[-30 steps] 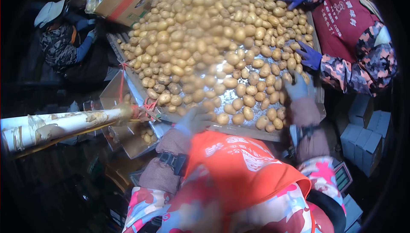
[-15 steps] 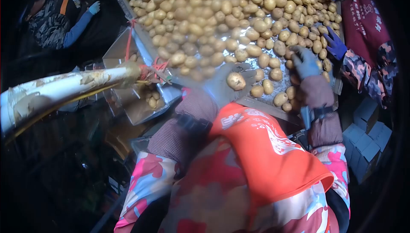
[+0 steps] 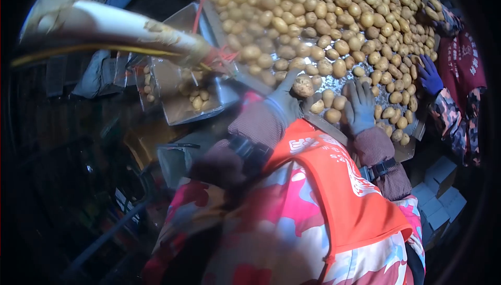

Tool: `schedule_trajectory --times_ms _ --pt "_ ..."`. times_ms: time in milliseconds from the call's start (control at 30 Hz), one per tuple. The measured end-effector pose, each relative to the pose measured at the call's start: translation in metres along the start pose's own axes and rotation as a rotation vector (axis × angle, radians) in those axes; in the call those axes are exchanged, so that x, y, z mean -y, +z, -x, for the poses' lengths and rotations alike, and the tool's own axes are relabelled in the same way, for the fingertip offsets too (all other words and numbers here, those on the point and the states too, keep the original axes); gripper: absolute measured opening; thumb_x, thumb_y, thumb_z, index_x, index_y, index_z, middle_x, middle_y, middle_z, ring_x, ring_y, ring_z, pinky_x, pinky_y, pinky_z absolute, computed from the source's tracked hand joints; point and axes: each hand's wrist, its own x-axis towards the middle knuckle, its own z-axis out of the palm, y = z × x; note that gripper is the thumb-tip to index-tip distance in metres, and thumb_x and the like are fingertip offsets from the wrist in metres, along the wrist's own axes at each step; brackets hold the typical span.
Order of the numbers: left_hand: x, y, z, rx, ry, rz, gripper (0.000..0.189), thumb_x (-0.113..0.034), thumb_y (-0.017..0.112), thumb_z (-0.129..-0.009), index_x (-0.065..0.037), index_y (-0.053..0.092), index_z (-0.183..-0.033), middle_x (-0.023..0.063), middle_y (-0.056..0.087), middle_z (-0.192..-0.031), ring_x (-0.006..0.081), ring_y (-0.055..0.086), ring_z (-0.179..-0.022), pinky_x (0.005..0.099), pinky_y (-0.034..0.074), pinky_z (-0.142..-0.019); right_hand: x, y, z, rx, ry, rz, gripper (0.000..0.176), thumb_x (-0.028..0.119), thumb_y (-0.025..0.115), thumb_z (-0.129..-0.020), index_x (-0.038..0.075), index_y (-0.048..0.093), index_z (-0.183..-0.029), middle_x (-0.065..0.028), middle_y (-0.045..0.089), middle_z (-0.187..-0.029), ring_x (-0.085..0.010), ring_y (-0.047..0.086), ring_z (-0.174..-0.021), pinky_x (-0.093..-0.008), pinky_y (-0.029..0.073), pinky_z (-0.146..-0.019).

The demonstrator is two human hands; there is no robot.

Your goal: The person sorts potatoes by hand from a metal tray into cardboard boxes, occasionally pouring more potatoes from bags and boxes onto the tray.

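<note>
My left hand, in a grey glove, holds a potato between thumb and fingers at the near edge of the sorting table. Just right of it, my right hand, gloved too, reaches over the tabletop with its fingers stretched out. Its fingertips are beside a few loose potatoes, and nothing shows in its grasp. Beyond both hands spreads a large heap of potatoes.
An open box with potatoes hangs off the table's left side. A worn white pole juts in above it, tied with red string. At right, a co-worker's purple-gloved hand touches the potatoes. Grey cartons are stacked below.
My right hand has moved left and its fingers have straightened. My left hand still has the potato, its thumb now raised beside it. The view has shifted.
</note>
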Motion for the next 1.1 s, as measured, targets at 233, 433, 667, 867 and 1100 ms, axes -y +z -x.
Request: schedule_trajectory --times_ms 233,433,667,867,1100 --pt "0.001 -0.022 0.005 -0.047 0.086 0.021 0.07 -0.069 0.046 -0.099 -0.015 0.051 -0.143 0.0088 0.056 -0.14 0.031 0.052 -0.125 0.0498 0.044 -0.109 0.053 -0.01 -0.02 -0.051 -0.191 -0.24 0.052 0.018 0.065 -0.087 0.006 0.059 -0.138 -0.0216 0.054 -0.142 -0.0443 0.048 -0.134 -0.0545 0.037 -0.114" --pt "0.005 -0.001 0.021 -0.184 0.271 0.258 0.058 -0.048 0.071 -0.095 -0.005 0.058 -0.13 0.0159 0.064 -0.122 0.0318 0.067 -0.104 0.0271 0.064 -0.07 0.071 -0.005 -0.027 -0.139 -0.391 -0.171 0.047 0.02 0.07 -0.082 0.004 0.063 -0.126 -0.0252 0.056 -0.131 -0.0468 0.054 -0.119 -0.0564 0.044 -0.102" --pt "-0.018 -0.045 0.053 -0.029 0.229 0.309 0.035 -0.026 0.066 -0.098 -0.005 0.062 -0.126 0.0157 0.067 -0.112 0.0286 0.068 -0.106 0.0378 0.065 -0.074 0.06 0.009 -0.018 -0.119 -0.404 -0.09 0.041 0.019 0.058 -0.09 0.002 0.063 -0.127 -0.0262 0.058 -0.131 -0.0475 0.054 -0.122 -0.0585 0.041 -0.107" --pt "-0.123 -0.15 0.197 -0.209 0.812 0.307 0.035 -0.026 0.055 -0.102 -0.001 0.062 -0.126 0.0145 0.071 -0.109 0.028 0.071 -0.097 0.0381 0.063 -0.076 0.074 -0.006 -0.017 -0.046 -0.386 -0.117 0.042 0.022 0.058 -0.091 0.002 0.066 -0.128 -0.026 0.056 -0.139 -0.0464 0.053 -0.126 -0.0538 0.039 -0.111" --pt "-0.174 -0.144 0.255 -0.732 1.057 -0.052 0.04 -0.033 0.05 -0.106 -0.003 0.061 -0.131 0.0139 0.072 -0.117 0.0272 0.071 -0.101 0.0395 0.061 -0.082 0.065 -0.01 -0.019 -0.038 -0.372 -0.143 0.041 0.022 0.062 -0.089 0.003 0.065 -0.125 -0.0235 0.058 -0.134 -0.0439 0.055 -0.121 -0.0536 0.042 -0.105"
